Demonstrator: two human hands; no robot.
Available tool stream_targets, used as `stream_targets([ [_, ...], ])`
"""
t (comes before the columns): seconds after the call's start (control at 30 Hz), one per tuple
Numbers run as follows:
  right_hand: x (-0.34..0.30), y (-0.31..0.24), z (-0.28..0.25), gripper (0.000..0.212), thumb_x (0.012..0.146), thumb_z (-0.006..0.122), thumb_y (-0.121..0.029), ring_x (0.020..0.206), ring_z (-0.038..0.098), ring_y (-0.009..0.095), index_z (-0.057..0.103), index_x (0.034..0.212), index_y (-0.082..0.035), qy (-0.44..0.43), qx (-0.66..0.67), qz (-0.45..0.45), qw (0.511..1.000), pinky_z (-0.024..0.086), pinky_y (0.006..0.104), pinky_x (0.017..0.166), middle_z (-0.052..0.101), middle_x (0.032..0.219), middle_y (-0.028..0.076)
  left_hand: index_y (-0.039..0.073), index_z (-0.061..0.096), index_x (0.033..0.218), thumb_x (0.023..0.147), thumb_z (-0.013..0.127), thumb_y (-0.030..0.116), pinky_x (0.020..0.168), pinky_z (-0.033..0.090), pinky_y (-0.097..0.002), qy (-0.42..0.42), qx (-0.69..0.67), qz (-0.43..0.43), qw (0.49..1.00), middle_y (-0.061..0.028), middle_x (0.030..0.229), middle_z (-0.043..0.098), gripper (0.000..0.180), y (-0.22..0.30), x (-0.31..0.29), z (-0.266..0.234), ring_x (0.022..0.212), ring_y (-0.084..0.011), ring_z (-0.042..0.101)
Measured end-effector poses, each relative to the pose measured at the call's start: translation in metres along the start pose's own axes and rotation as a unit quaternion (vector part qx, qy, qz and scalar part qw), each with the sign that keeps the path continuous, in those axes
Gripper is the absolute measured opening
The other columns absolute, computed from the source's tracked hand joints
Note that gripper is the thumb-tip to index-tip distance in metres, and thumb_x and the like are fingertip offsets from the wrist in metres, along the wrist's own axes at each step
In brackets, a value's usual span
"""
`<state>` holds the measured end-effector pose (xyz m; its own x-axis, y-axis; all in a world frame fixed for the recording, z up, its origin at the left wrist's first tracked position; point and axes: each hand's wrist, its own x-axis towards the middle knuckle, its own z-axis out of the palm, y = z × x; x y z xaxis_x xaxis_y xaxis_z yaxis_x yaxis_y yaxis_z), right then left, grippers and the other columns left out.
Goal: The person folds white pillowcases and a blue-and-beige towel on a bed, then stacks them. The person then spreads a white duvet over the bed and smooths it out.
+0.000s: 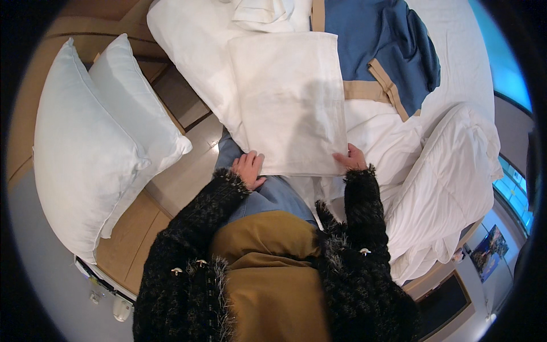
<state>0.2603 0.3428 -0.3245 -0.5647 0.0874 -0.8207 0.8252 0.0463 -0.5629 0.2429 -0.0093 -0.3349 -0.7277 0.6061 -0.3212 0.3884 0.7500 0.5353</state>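
A flat white pillowcase (285, 97) lies spread out in front of me on the bed, its near edge toward my lap. At its near left corner is my left hand (249, 169), fingers closed over the cloth's edge. My right hand (352, 158) pinches the near right edge, with the thumb on top of the fabric. The fingertips beneath the cloth are hidden. A shadow falls across the right half of the pillowcase.
Two white pillows (85, 154) stand at the left by a wooden panel (128, 239). Rumpled white bedding (444, 182) is heaped at the right. A blue cloth with tan trim (382, 45) lies at the far right of the bed. More white cloth (262, 12) lies at the far end.
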Motion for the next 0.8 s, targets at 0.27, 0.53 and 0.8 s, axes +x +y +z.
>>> stream_targets([
  [0.27,-0.036,-0.061,0.022,0.064,0.082,0.054,0.004,0.099,0.059,0.021,0.025,0.138,-0.001,0.006,0.293,-0.093,0.952,0.046,0.0311,0.087,0.057,0.115,0.016,0.008,0.045,0.119,0.059,0.074,0.03,0.087,0.035,-0.0449,0.061,0.07,0.137,0.986,-0.0154,0.122,0.043,0.07,0.018,0.017,-0.015,0.112,-0.0299,0.041],
  [0.53,-0.034,-0.081,0.035,0.026,0.084,0.053,0.001,0.08,0.062,0.016,0.056,0.11,-0.001,-0.016,0.335,-0.044,0.941,0.05,0.0259,0.073,0.064,0.093,0.012,0.003,0.048,0.115,0.057,0.074,0.024,0.092,0.031,-0.0468,0.066,0.055,0.087,0.993,-0.0148,0.122,0.045,0.067,0.011,0.018,-0.023,0.114,-0.0304,0.04],
  [0.8,-0.011,-0.123,0.024,0.021,0.086,0.056,-0.011,0.076,0.061,0.016,0.057,0.104,-0.001,0.043,0.388,-0.071,0.918,0.051,0.0266,0.067,0.063,0.09,0.009,0.002,0.057,0.101,0.067,0.063,0.002,0.075,0.047,-0.0311,0.129,-0.398,-0.046,0.907,-0.0067,0.091,0.062,0.034,-0.016,0.052,-0.075,0.086,-0.0189,0.06],
])
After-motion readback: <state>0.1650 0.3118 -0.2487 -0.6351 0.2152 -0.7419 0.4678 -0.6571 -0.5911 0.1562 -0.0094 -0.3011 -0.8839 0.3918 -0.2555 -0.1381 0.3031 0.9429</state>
